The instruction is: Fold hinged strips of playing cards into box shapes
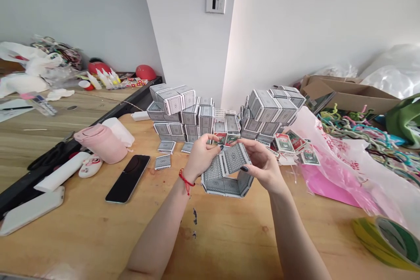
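Between my hands is an open, box-like shape built from grey-patterned folded playing cards [215,181], tilted above the table. My left hand [201,155] pinches at its upper left edge, fingertips closed on the cards, a red string bracelet round the wrist. On the other side my right hand [266,166] grips a folded card panel [236,157], thumb on its front and fingers along the top. A gap shows between this panel and the lower cards. Behind stand stacks of card blocks, one at left [173,118] and one at right [271,111].
A black phone [127,178], a pink roll [101,142] and small card packets [163,162] lie to the left. At right are card boxes [285,143], pink plastic bags [341,162], a tape roll [387,240] and a cardboard box [354,94].
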### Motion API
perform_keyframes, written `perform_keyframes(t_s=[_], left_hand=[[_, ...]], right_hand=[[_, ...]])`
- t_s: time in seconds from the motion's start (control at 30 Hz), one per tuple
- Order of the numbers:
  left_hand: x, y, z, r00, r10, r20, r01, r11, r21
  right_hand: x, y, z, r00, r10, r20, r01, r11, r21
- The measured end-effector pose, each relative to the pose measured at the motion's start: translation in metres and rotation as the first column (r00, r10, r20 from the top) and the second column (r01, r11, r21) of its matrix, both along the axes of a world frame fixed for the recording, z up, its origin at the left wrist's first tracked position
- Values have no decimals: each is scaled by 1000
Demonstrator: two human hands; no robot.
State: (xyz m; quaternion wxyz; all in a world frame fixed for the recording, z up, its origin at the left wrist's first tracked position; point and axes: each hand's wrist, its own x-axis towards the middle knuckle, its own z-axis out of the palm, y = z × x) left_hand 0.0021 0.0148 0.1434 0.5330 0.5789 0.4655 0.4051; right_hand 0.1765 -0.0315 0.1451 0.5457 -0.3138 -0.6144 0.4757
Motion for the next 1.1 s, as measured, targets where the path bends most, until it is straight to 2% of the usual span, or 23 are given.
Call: perform_keyframes(t_s=[0.3,0.47,0.6,0.7,0.73,0.8,0.9,1.0,1.1], left_hand=[[-6,2,-2,998,-24,63,24,1000,-12],[-3,4,0,992,64,107,-57,996,-63],[2,2,5,962,124,244,-107,991,-79],[0,-3,11,959,2,284,-14,999,42],[-2,-5,13,966,-61,250,35,993,109],[-7,-8,16,985,-150,87,128,967,220],[-15,-6,15,962,-210,-173,252,927,276],[-19,2,8,951,-177,-252,240,939,245],[-22,10,0,954,-136,-267,190,963,192]], right_hand=[[-8,2,-4,1000,21,7,-21,1000,16],[-7,3,-5,1000,15,4,-15,1000,14],[-6,6,-6,991,-102,-81,102,995,-15],[-6,9,-7,946,-275,-172,261,960,-100],[-6,11,-7,922,-333,-196,309,940,-143],[-4,15,-10,876,-424,-229,371,897,-241],[2,21,-14,861,-463,-209,367,852,-375],[7,22,-13,921,-386,-59,333,854,-400],[10,17,-9,972,-146,186,211,889,-407]])
